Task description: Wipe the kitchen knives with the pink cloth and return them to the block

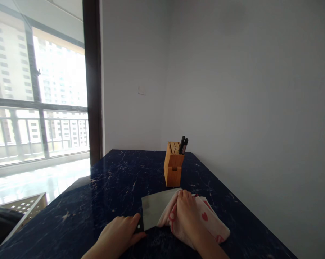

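My left hand [121, 232] is closed around the black handle of a cleaver [154, 208], whose wide blade points right above the dark table. A white cloth with red patterns [213, 223] is gripped in my right hand [188, 207], which presses it over the far end of the blade. Part of the blade is hidden under the cloth. Just beyond the blade stands a wooden knife block [173, 169] with two black-handled tools [183, 145] in its right side.
The dark blue marbled table [124, 180] reaches back to the grey walls. A chair with a perforated back [27, 207] and dark fabric on it stands at the lower left, near a large window [59, 82].
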